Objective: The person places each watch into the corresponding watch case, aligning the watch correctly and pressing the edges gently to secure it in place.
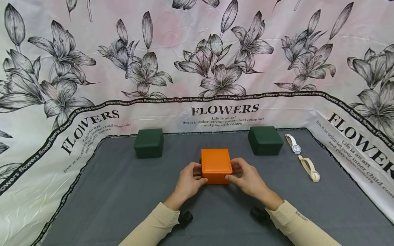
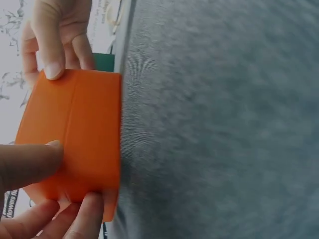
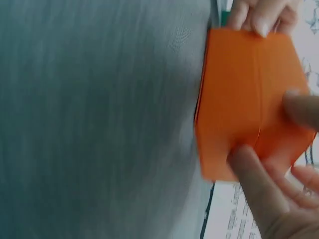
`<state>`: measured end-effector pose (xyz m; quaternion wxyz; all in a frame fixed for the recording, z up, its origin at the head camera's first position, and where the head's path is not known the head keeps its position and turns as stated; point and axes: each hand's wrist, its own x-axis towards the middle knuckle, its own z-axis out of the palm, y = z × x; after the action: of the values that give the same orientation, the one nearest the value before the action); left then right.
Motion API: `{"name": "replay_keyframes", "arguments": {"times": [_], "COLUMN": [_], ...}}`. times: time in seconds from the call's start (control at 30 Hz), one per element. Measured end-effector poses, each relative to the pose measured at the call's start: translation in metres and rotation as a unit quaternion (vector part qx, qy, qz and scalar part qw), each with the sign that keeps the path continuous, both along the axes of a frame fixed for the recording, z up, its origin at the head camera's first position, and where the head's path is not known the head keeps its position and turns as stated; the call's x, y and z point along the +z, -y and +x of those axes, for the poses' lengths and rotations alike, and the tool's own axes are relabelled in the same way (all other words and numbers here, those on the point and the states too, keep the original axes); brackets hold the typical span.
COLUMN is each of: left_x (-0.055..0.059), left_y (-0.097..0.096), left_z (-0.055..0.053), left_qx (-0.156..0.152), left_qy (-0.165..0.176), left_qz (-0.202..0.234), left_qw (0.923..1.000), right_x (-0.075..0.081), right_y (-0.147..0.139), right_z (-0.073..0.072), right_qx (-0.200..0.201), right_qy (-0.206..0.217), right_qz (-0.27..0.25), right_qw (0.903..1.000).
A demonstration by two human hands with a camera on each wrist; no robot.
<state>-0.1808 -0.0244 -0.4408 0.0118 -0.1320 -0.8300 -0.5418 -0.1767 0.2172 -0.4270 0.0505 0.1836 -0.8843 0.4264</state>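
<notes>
An orange box [image 1: 216, 161] with a closed lid sits on the grey cloth in the middle of the head view. My left hand [image 1: 190, 181] holds its left side, thumb at the front corner and fingers along the side. From the right, my right hand [image 1: 248, 177] grips the opposite side in much the same way. In the left wrist view the orange box [image 2: 82, 134] shows a seam between lid and base. The right wrist view has the same orange box [image 3: 244, 94], with the right hand [image 3: 279, 199] blurred around its near end.
Two dark green boxes, one at back left [image 1: 149, 143] and one at back right [image 1: 265, 140], stand near the cloth's far edge. A white watch [image 1: 293, 144] and a cream watch [image 1: 309, 168] lie to the right. Behind hangs a flower-printed curtain [image 1: 166, 116].
</notes>
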Motion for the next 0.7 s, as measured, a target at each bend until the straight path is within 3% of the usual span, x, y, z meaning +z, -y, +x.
{"name": "replay_keyframes", "arguments": {"times": [0.13, 0.37, 0.5, 0.7], "left_x": [-0.001, -0.002, -0.001, 0.001], "left_y": [0.001, 0.001, 0.000, -0.003], "left_z": [0.000, -0.004, -0.004, -0.005], "left_qx": [-0.006, 0.006, 0.012, 0.014], "left_qy": [0.022, 0.028, 0.035, 0.038], "left_qz": [-0.008, -0.021, -0.026, -0.030], "left_qw": [0.9997, 0.9994, 0.9990, 0.9987], "right_x": [-0.001, 0.002, 0.002, -0.001], "right_y": [-0.011, -0.020, -0.021, -0.020], "right_z": [-0.012, -0.035, -0.045, -0.054], "right_qx": [0.061, 0.141, 0.159, 0.151], "right_qy": [-0.026, -0.046, -0.019, -0.008], "right_qz": [0.025, 0.075, 0.078, 0.073], "right_qw": [0.9975, 0.9861, 0.9841, 0.9857]}}
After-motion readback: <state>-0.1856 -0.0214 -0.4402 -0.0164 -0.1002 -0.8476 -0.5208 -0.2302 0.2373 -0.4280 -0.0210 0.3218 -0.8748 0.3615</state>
